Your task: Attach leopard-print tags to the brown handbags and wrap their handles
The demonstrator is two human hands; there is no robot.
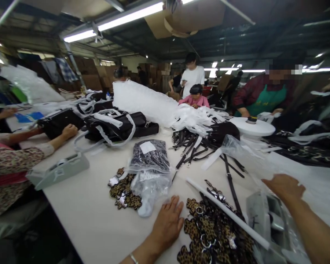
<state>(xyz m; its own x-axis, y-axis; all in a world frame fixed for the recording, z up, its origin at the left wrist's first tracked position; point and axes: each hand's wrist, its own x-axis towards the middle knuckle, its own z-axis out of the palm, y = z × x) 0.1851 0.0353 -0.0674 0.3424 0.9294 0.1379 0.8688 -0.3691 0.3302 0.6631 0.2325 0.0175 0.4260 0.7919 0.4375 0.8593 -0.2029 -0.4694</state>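
Note:
My left hand [168,222] lies open and flat on the white table, fingers together. Right beside it is a pile of leopard-print charms [194,229] with metal rings and dark straps. A white rod [228,212] rests across that pile. My right hand [286,187] is over the tape dispenser [266,216] at the right, thumb stretched out and fingers partly hidden. Clear plastic film [253,154] lies around it; whether the hand touches the film I cannot tell. Ahead of my left hand are a clear bag of dark items [150,156] and more leopard-print charms [123,192].
A second tape dispenser [62,168] stands at the table's left edge. Black handbags [112,126] lie farther back, near a co-worker's hand [69,131]. Dark straps [192,148] and white strips [194,117] cover the middle. Behind a round white board [253,126] stands a person in a green apron [271,99].

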